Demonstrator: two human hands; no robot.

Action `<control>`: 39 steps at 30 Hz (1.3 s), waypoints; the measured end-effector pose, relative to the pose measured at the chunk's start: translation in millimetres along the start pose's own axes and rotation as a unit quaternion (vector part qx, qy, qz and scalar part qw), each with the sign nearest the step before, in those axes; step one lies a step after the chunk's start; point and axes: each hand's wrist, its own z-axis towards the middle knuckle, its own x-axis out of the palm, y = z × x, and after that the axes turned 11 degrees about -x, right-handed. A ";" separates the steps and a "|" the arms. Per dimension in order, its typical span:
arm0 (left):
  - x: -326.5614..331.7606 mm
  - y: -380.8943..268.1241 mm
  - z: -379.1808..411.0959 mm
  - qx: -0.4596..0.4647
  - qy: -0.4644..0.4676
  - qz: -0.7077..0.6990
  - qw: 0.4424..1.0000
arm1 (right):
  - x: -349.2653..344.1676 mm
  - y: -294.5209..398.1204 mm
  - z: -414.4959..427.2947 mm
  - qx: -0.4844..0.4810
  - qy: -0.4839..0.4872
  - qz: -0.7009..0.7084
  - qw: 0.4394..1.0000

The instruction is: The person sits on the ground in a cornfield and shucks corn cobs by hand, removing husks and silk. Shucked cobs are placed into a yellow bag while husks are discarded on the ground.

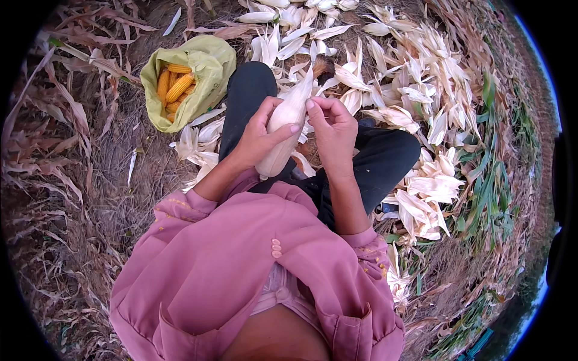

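An ear of corn (289,117) in its pale dry husk slants over my lap, its tuft of brown silk (323,68) pointing away from me. My left hand (266,133) is wrapped around the ear's left side, with the thumb lying across the husk. At the upper right side of the ear, the thumb and index finger of my right hand (332,124) pinch the husk near its tapering tip. No kernels show on this ear; the husk covers them.
A yellow-green woven sack (210,58) stands open at my left, with several husked corn cobs (179,88) inside. Loose pale husks (429,85) lie ahead and to my right. Green leaves (485,171) lie farther right, and dry stalks and leaves (58,149) cover the ground at left.
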 end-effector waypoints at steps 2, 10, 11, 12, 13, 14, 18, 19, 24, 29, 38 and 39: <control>0.3 -0.4 0.5 -0.003 0.001 0.008 1.000 | 0.3 1.8 0.8 -0.004 -0.006 -0.012 1.000; -0.4 -2.9 1.3 -0.009 0.002 -0.001 1.000 | -2.8 -6.3 4.2 -0.002 0.002 -0.041 0.999; -2.1 -2.7 2.0 -0.015 0.009 -0.012 1.000 | -3.2 -7.3 4.4 -0.002 0.006 -0.039 0.999; -3.5 -2.1 2.9 -0.021 0.019 -0.027 0.999 | -3.2 -8.0 4.6 0.003 0.007 -0.037 0.999; -4.8 -1.1 4.0 -0.027 0.028 -0.043 0.998 | -3.2 -8.6 5.0 0.009 0.008 -0.035 0.999; -5.4 -0.7 4.5 -0.033 0.038 -0.059 0.997 | -3.2 -8.9 5.4 0.014 0.009 -0.032 0.999; 0.6 -5.5 5.8 -0.023 0.051 -0.091 0.994 | -3.1 -8.6 7.7 0.067 0.005 0.015 0.998; 2.4 -7.1 6.8 -0.015 0.045 -0.060 0.997 | -2.9 -9.7 6.5 0.077 0.002 0.034 0.996; 6.2 -3.1 12.8 -0.009 -0.005 -0.014 1.000 | -1.5 -5.7 6.1 0.029 0.004 0.096 0.995; 7.8 2.0 15.2 -0.003 -0.033 0.027 0.999 | 5.4 -4.4 2.2 -0.016 -0.010 0.009 1.000; 8.8 -4.3 11.2 -0.006 -0.012 0.012 1.000 | -2.0 -2.3 7.0 -0.049 -0.012 -0.086 0.995; 8.5 -3.6 11.4 -0.001 -0.012 0.015 1.000 | -2.1 -2.5 7.8 -0.053 -0.011 -0.095 0.994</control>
